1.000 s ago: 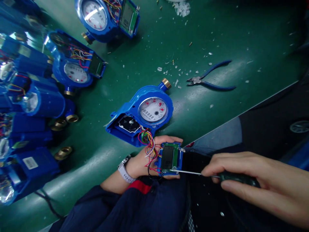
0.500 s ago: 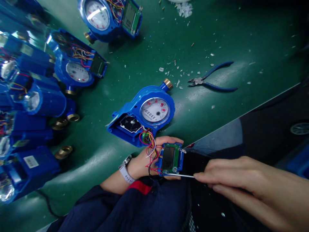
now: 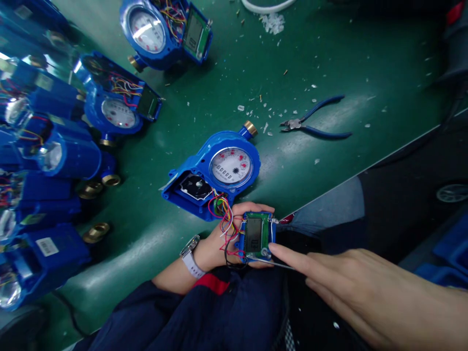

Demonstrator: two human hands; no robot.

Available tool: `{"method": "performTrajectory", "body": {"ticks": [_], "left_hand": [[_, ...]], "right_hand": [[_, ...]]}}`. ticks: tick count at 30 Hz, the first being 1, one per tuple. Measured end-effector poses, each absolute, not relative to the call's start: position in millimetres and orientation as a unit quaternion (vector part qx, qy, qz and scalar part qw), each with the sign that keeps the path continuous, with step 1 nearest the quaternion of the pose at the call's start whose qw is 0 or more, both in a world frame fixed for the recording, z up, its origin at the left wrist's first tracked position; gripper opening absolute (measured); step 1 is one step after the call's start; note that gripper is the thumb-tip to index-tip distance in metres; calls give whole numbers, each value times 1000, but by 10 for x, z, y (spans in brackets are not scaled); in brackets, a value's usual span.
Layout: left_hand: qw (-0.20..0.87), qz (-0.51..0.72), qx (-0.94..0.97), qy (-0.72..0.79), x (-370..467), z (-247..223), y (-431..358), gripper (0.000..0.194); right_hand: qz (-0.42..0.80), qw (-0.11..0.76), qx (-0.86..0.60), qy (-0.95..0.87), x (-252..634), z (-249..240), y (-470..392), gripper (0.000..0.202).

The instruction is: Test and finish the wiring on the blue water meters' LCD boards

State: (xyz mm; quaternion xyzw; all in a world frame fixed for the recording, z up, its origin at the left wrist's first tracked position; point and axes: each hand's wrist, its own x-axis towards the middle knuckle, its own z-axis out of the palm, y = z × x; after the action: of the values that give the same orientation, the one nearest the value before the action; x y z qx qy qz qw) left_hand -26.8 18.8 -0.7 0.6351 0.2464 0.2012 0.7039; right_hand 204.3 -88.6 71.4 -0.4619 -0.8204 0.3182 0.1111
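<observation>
Green circuit board with a dark grey display, set in a shallow blue plastic frame [image 3: 256, 235], sits in the left hand [image 3: 212, 246] by the near edge of the green counter [image 3: 365, 63]. The left fingers are bent partway round the frame, holding its far and near sides. The right hand [image 3: 340, 278] is closed on a tool with a thin metal shaft [image 3: 281, 265], its handle hidden beneath the hand; the forefinger points out straight to the board's right edge, and the shaft's tip lies at the near corner.

The work looks about midway. Thin multicoloured wires [image 3: 227, 214] already link the board to the blue plastic meter with a round white dial [image 3: 204, 163] just to its far left, but the board is outside that body, whose compartment stands uncovered with a black part [image 3: 195, 185] showing. Seating the board and closing the compartment seem to be left. Two blue meters with exposed wiring, one far [image 3: 146, 56] and one to the left [image 3: 124, 107], also lack covers.

As for writing, the dial bears a row of digits that appear to be zeros, though the small print blurs. The display shows a character or two, turned sideways. A white barcode label [image 3: 47, 246] on a blue housing at the near left is too small to read, and no brand can be made out.
</observation>
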Motion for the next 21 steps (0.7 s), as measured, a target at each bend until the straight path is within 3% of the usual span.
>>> {"method": "performTrajectory", "body": {"ticks": [7, 13, 21], "left_hand": [[710, 229, 622, 239, -294, -65, 146, 78], [744, 286, 559, 228, -289, -219, 79, 84], [740, 262, 563, 259, -282, -181, 96, 83]], "right_hand": [[268, 48, -392, -879, 1872, 571, -750, 99], [282, 85, -431, -853, 1767, 542, -877, 92], [376, 119, -464, -793, 1732, 525, -927, 76]]}}
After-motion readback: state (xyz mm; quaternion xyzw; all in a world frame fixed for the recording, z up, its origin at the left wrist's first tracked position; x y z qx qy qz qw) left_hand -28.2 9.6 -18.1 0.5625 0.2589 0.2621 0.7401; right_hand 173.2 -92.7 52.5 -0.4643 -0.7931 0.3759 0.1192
